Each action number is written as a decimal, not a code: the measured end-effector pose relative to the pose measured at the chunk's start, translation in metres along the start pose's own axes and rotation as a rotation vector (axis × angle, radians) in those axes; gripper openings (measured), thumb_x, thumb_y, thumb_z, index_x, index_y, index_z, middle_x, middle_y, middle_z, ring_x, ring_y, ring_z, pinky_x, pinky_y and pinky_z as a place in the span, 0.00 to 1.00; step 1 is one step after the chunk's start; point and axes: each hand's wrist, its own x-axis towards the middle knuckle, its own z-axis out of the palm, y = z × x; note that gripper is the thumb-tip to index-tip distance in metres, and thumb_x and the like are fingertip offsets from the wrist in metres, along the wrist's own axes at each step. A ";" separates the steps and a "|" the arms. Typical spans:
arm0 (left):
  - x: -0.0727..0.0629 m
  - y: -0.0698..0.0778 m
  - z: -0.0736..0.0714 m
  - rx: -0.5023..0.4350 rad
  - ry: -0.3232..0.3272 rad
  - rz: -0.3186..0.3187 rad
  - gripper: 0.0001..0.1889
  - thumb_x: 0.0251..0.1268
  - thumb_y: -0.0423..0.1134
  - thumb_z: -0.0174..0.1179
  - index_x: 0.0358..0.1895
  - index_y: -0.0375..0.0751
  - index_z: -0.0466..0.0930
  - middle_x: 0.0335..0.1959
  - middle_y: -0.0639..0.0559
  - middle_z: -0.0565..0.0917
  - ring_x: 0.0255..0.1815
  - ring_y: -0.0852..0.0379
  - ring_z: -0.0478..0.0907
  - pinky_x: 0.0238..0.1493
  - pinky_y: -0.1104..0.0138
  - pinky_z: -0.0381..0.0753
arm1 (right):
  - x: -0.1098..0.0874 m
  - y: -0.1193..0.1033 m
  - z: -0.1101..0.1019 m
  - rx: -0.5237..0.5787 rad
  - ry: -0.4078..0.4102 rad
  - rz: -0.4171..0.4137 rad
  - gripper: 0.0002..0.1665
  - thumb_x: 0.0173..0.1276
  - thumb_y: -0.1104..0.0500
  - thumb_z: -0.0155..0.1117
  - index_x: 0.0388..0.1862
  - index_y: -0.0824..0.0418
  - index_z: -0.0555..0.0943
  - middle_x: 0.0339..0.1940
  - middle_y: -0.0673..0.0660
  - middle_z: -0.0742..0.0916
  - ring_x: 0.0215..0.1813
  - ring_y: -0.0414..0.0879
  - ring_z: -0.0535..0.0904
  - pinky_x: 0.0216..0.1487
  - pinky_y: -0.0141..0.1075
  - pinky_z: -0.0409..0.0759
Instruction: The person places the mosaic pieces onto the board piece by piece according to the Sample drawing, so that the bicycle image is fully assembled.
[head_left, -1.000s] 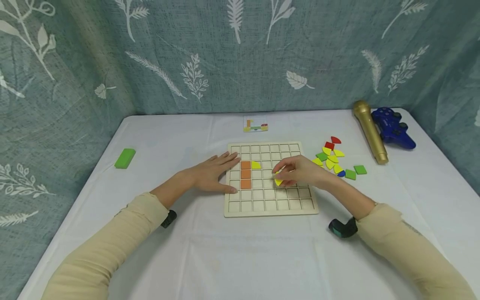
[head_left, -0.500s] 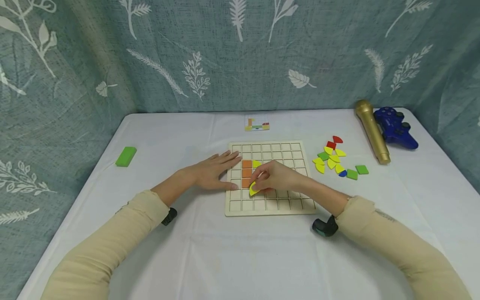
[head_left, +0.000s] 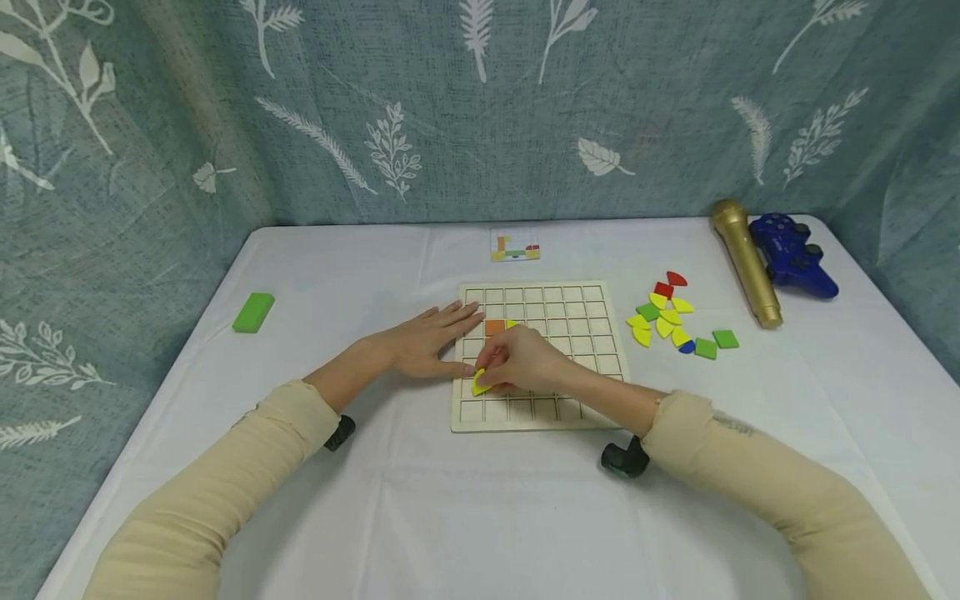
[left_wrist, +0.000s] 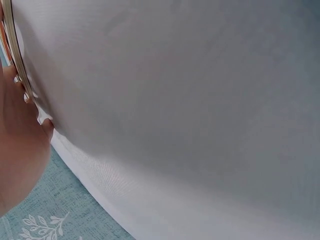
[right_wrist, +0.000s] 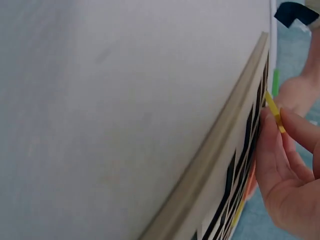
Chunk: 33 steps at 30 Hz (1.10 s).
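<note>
The board (head_left: 592,346) looks like pale, matt wood with a smooth edge. The yellow tile (head_left: 478,384) is smooth; whether painted wood or plastic cannot be told, likewise for the loose tiles (head_left: 670,317). The tablecloth (head_left: 487,508) is matt, faintly creased cloth, the curtain (head_left: 487,167) rough-woven cloth. The microphone (head_left: 750,271) has a metallic gold sheen; the controller (head_left: 787,254) looks like smooth plastic. The sleeves (head_left: 217,479) are matt, wrinkled cloth.

Grey-teal curtain (head_left: 480,150) with white leaf prints (head_left: 597,157) hung behind far edge, plus left and right sides, of white-covered, softly lit surface (head_left: 480,517).
</note>
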 end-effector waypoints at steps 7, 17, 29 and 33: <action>-0.002 0.000 0.001 0.002 0.007 0.011 0.45 0.68 0.62 0.51 0.77 0.43 0.40 0.77 0.48 0.38 0.76 0.49 0.31 0.72 0.51 0.37 | 0.002 -0.003 0.007 -0.109 0.025 -0.023 0.07 0.56 0.64 0.74 0.32 0.61 0.83 0.19 0.51 0.84 0.20 0.41 0.79 0.23 0.29 0.76; -0.001 -0.001 0.003 0.020 0.006 -0.008 0.45 0.68 0.63 0.49 0.77 0.45 0.39 0.77 0.51 0.38 0.76 0.51 0.31 0.72 0.53 0.36 | -0.001 -0.003 0.008 -0.173 0.038 -0.066 0.07 0.58 0.61 0.73 0.32 0.60 0.83 0.19 0.50 0.82 0.20 0.39 0.74 0.23 0.28 0.70; -0.001 -0.002 0.003 0.024 0.012 -0.003 0.44 0.68 0.62 0.49 0.77 0.45 0.39 0.77 0.51 0.38 0.76 0.51 0.31 0.72 0.53 0.37 | -0.003 -0.005 0.001 -0.080 -0.095 -0.137 0.14 0.71 0.55 0.60 0.49 0.61 0.83 0.36 0.51 0.86 0.28 0.44 0.82 0.30 0.33 0.78; -0.001 -0.001 0.003 0.019 0.007 -0.002 0.44 0.69 0.61 0.50 0.77 0.45 0.39 0.77 0.51 0.37 0.76 0.51 0.30 0.72 0.52 0.37 | -0.001 -0.004 0.001 -0.078 -0.143 -0.164 0.16 0.73 0.54 0.58 0.52 0.60 0.82 0.39 0.50 0.86 0.29 0.45 0.82 0.29 0.33 0.77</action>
